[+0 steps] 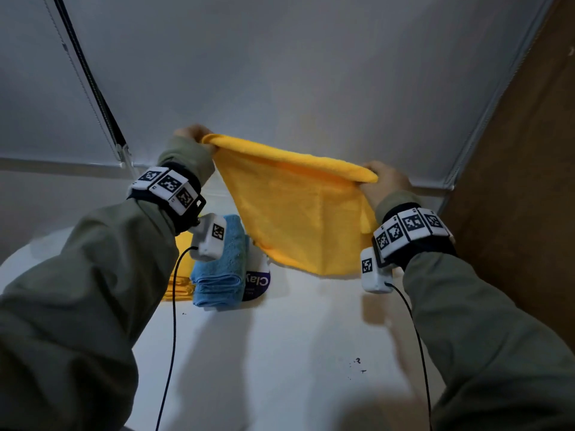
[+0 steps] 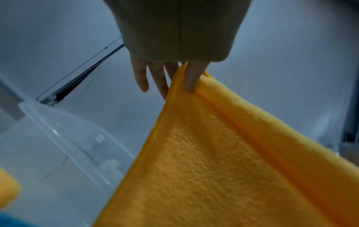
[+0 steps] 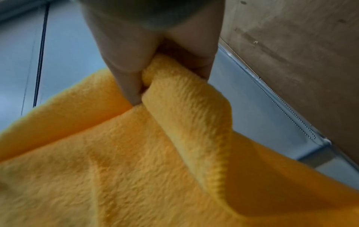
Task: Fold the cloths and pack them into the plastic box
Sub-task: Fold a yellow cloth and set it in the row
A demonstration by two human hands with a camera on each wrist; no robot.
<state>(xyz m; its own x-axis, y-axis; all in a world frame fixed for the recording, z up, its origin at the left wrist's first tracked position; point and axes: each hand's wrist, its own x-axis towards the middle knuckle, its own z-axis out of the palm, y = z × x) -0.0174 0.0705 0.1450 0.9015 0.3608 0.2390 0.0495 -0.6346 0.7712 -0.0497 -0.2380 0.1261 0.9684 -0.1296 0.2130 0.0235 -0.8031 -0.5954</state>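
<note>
A yellow cloth (image 1: 298,209) hangs in the air above the white table (image 1: 280,353), stretched between both hands and doubled over along its top edge. My left hand (image 1: 194,133) pinches its left top corner (image 2: 189,86). My right hand (image 1: 384,181) pinches the right top corner (image 3: 155,79). Below the left wrist lies a folded blue cloth (image 1: 219,269) beside another folded yellow cloth (image 1: 182,275). The clear plastic box (image 2: 58,145) shows in the left wrist view, under and left of the hanging cloth.
A purple-labelled item (image 1: 256,283) lies just right of the blue cloth. White blinds (image 1: 280,73) close off the back, with a dark cord (image 1: 90,79) at the left. A brown wall (image 1: 529,181) stands close on the right.
</note>
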